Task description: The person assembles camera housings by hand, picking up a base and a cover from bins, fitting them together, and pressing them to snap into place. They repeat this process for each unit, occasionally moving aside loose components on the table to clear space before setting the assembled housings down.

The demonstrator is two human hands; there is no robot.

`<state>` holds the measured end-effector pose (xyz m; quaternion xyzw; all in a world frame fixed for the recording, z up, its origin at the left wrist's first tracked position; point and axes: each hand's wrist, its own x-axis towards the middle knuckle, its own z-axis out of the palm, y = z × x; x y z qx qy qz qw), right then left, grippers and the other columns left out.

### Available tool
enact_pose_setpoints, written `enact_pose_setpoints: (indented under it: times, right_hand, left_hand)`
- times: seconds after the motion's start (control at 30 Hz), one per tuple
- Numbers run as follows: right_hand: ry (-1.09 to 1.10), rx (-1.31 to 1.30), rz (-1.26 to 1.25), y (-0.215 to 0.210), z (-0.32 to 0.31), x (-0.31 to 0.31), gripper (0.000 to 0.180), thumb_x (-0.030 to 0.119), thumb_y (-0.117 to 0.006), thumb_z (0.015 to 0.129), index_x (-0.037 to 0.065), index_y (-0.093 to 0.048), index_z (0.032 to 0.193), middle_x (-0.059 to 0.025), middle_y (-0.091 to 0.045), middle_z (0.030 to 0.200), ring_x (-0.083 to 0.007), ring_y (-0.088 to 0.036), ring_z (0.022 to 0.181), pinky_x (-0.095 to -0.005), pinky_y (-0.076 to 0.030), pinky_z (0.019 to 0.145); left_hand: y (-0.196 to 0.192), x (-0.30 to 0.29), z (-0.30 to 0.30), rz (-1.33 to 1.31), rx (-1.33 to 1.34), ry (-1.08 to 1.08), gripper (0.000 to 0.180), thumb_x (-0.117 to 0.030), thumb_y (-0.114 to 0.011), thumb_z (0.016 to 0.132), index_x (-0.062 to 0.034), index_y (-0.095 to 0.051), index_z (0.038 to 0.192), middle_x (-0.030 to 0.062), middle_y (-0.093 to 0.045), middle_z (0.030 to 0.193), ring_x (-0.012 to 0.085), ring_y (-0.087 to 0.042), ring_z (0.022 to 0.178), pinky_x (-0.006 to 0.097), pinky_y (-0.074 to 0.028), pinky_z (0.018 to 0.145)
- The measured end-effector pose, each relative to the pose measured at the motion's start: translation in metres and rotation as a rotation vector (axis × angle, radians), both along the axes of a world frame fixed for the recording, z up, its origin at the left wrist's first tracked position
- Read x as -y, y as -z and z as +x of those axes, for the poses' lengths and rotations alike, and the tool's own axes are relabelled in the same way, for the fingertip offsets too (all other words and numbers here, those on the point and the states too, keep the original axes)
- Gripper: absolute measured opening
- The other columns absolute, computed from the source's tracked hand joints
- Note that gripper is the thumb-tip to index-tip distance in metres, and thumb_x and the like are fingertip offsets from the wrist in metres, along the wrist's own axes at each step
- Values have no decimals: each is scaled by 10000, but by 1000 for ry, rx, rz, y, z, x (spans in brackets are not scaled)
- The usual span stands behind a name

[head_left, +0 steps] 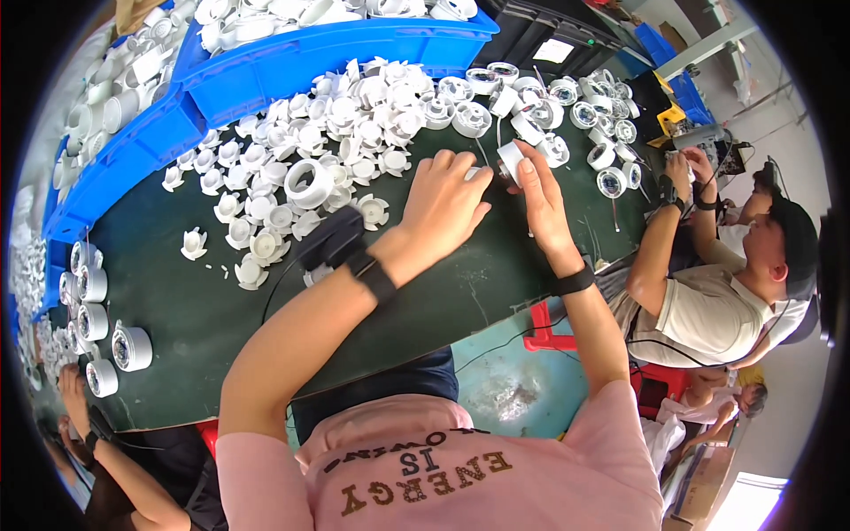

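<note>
My right hand (542, 199) grips a round white plastic housing (511, 163) between thumb and fingers, above the green table. Just left of it, my left hand (441, 208) has its fingers curled, back of the hand up. A bit of a small white part (475, 173) shows at its fingertips; its kind is hidden. Left of this hand lies a heap of white finned plastic cups (341, 119), with a larger white ring (310, 183) on them. Beyond my hands stand several round white units with clear fronts (471, 119), some with thin wires.
Blue bins (336, 57) full of white parts line the far and left edges. A black crate (540, 40) stands behind. More round units (132, 348) sit at the left end. A co-worker (717, 301) works at the right; another person's arm (133, 482) is at lower left.
</note>
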<state>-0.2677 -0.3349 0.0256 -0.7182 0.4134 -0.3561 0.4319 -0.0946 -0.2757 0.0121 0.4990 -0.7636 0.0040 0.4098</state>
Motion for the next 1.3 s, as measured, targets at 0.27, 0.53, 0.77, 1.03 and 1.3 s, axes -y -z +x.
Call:
enact_pose_setpoints:
  times: [0.27,0.53,0.77,1.03,1.3]
  right_hand:
    - [101,0,27,2,-16,-8,512,397,-408,994,15,-452,1332,-93,-601,1109,-151,-569,988,-277,-448,806]
    - [-13,-70,-80,10,-8,-22,514,374,-407,1004,-8,-405,1348,-107,-551,1168,-171,-505,1076,-285,-383,938]
    - [-119,-328,-358,16,-3,-31,504,328,-402,1004,-42,-395,1346,-170,-513,1200,-253,-492,1119,-330,-360,978]
    - [-116,-360,-430,17,5,-34,484,286,-410,996,-48,-390,1346,-186,-501,1173,-288,-499,1088,-345,-373,957]
    - [-102,-603,-677,12,10,-40,489,190,-527,914,-26,-387,1329,-210,-479,1185,-368,-463,1042,-425,-370,908]
  left_hand:
    - [7,28,-5,100,-127,17,161,-170,-698,772,-39,-613,810,116,-601,647,302,-606,625,432,-453,546]
    - [-8,17,24,269,-21,-26,193,-219,-702,755,-36,-637,758,151,-628,783,323,-619,804,420,-493,663]
    - [-2,-53,50,170,146,-2,365,-136,-681,756,-71,-592,1105,96,-528,1150,271,-467,1095,434,-340,891]
    - [-26,-114,62,271,8,49,389,-131,-663,759,-18,-564,1117,130,-518,1154,299,-470,1106,448,-328,923]
    - [-46,-163,68,377,-181,72,426,-67,-693,717,-21,-552,1117,149,-523,1167,339,-506,1068,442,-373,895]
